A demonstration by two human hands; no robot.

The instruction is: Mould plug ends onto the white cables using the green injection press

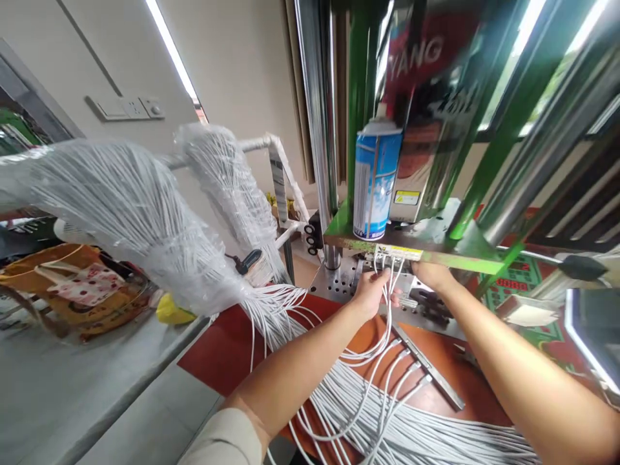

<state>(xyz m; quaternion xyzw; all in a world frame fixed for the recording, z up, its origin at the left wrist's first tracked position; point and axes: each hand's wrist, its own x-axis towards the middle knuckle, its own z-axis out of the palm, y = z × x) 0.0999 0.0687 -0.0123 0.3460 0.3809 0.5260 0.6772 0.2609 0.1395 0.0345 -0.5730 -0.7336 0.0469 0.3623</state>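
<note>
My left hand (371, 294) is closed around several thin white cables (389, 310) in front of the press. These cables run up to the gap beneath the machine's green plate (450, 260). To the right, my right hand (430, 275) reaches under the plate's front edge; its fingers are hidden there. Below my hands a slim metal bar (431, 368) lies slanted on the reddish-brown table, with several white cable ends lined up along its left side. A thick spread of white cables (358, 394) covers the table's front.
A blue and white spray can (376, 181) stands on the green plate. Plastic-wrapped cable bundles (140, 219) hang over a white pipe rack on the left. A control panel (513, 284) with red digits sits at right. An orange bag (72, 284) is at far left.
</note>
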